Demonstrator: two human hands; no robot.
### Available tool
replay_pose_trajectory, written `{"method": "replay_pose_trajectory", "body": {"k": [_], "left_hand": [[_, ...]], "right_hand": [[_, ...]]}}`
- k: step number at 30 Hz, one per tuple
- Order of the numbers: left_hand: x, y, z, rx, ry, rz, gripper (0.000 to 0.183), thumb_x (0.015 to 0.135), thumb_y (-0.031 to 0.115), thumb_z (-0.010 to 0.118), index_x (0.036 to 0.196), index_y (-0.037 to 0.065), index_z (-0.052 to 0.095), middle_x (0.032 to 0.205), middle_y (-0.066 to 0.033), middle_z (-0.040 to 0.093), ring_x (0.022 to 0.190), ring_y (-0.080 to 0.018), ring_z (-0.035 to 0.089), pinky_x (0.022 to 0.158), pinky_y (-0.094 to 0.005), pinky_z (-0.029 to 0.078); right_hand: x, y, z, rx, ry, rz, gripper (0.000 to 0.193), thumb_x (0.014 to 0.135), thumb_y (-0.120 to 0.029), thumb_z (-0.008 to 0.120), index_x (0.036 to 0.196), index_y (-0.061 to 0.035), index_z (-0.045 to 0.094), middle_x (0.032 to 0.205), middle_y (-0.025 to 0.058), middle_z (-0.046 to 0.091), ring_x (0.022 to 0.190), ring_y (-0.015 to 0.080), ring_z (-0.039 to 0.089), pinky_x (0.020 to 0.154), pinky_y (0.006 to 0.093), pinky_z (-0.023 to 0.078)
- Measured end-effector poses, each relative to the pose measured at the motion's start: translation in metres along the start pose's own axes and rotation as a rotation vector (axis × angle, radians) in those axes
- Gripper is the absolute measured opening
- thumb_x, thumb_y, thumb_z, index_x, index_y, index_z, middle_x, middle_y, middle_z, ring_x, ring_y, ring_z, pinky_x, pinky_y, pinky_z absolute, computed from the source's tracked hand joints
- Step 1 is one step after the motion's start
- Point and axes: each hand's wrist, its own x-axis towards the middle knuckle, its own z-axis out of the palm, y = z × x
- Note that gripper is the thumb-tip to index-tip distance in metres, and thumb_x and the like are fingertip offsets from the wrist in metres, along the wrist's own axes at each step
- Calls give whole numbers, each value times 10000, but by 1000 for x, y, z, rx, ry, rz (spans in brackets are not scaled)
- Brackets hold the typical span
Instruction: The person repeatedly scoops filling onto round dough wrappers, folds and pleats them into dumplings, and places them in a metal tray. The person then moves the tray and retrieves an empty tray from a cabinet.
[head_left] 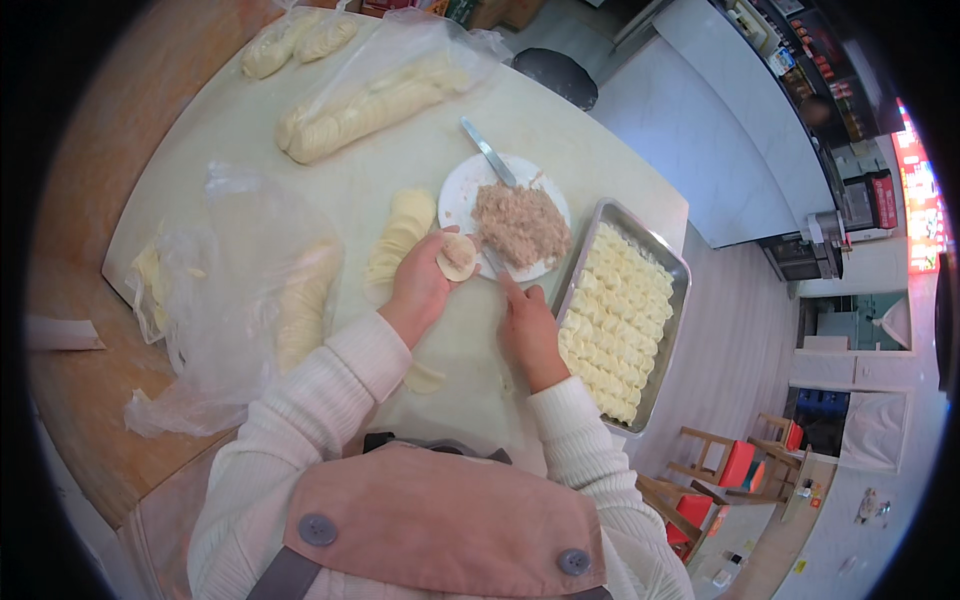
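My left hand (424, 278) is closed around a round dumpling wrapper (457, 257) with a dab of meat filling on it. Just to the right, my right hand (530, 325) grips a thin filling spatula (492, 259), its tip close to the wrapper and the plate's near rim; most of its handle is hidden by the fingers. Beyond both hands, a white plate (456, 196) bears a mound of pinkish minced meat (520, 222). Another flat metal utensil (487, 150) leans on the plate's far edge. A row of overlapping wrappers (400, 235) lies left of the plate.
On the right, a metal tray (684, 300) holds rows of folded dumplings (615, 320). Bagged wrapper stacks (370, 110) lie at the back, and a crumpled plastic bag (240, 270) covers more at the left. A loose wrapper (424, 378) is near my left sleeve. Red-seated chairs (738, 465) stand beyond.
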Motion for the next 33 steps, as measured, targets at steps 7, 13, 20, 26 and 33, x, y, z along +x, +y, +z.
{"method": "replay_pose_trajectory", "body": {"k": [7,13,20,26,33], "left_hand": [[-26,12,20,3,-249,-110,329,1018,202,369,1194,-49,487,1223,-188,587,1090,-303,605,957,-425,489],[-56,21,31,200,-398,-141,309,1014,155,381,1189,-54,525,1174,-151,610,1077,-234,611,943,-369,505],[-99,22,53,223,-461,-105,359,1043,248,380,1238,-28,501,1153,-122,594,1056,-201,612,956,-367,520],[-137,15,58,364,-562,202,230,996,155,498,1153,-11,529,1152,-128,571,1054,-201,614,907,-327,541],[-145,17,58,843,-596,844,194,928,165,612,1053,25,564,1108,-123,609,1143,-266,534,937,-398,446]], "right_hand": [[-1,-25,-9,279,437,-317,381,801,-18,648,1171,-105,625,942,106,537,924,314,519,825,395,437],[-9,-37,-52,96,436,-776,244,716,-30,747,940,-112,697,894,59,527,886,254,506,757,366,422],[-21,-64,-77,288,519,-481,171,793,-49,715,957,-89,694,903,65,541,910,232,522,797,322,423],[-48,-78,-87,587,420,-369,204,865,-27,654,1069,-36,655,1013,82,597,961,198,547,835,310,454],[-80,-96,-91,972,426,-438,210,904,42,587,1100,-11,639,1046,98,626,973,182,580,859,294,476]]}}
